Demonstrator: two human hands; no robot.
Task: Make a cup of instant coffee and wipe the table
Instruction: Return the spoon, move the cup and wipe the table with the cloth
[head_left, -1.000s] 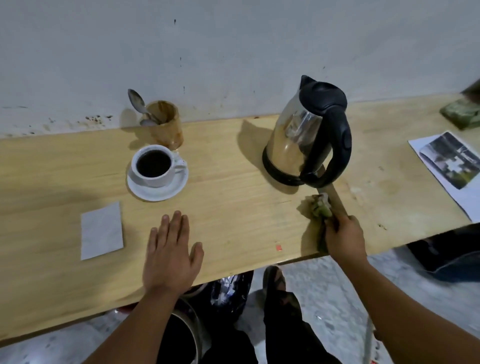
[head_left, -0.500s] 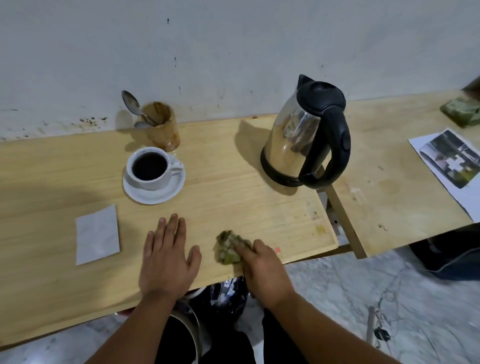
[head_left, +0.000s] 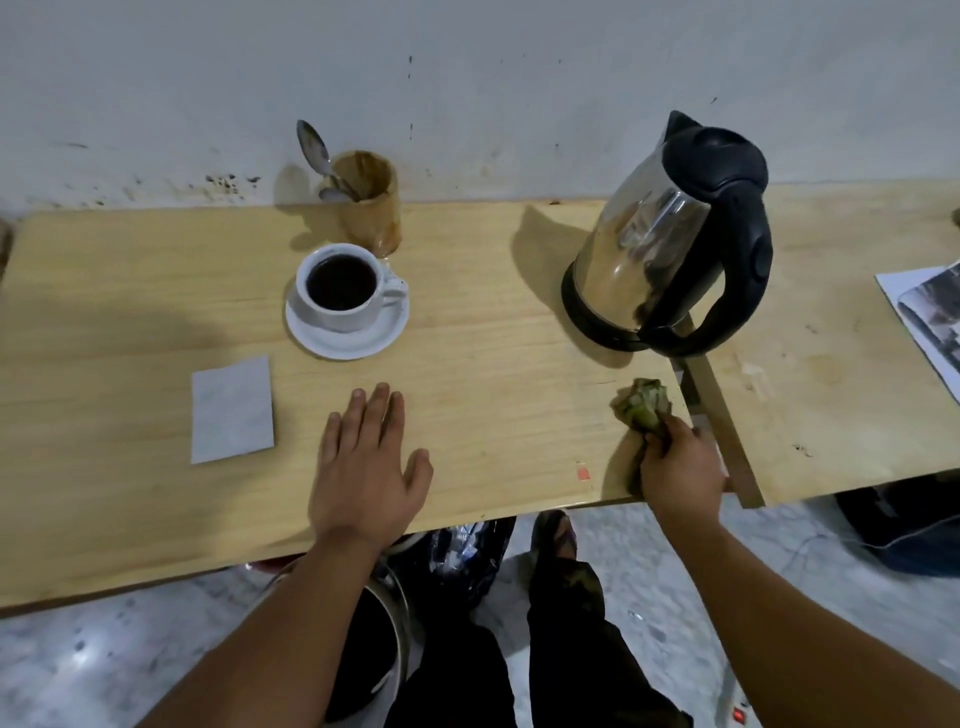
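Green rag (head_left: 643, 405) bunched in right hand (head_left: 680, 462) fingers (head_left: 660, 441), pressed on bench (head_left: 493, 374) near its right edge. Left hand (head_left: 363, 467) flat, fingers spread, empty. Coffee cup (head_left: 340, 293) beyond the left fingers.

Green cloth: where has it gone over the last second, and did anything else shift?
The right hand, gripping the green cloth throughout, swept it left to mid-table beside the left hand, then back right to the table edge below the kettle. Left hand stayed flat; coffee cup, kettle and paper square unmoved.
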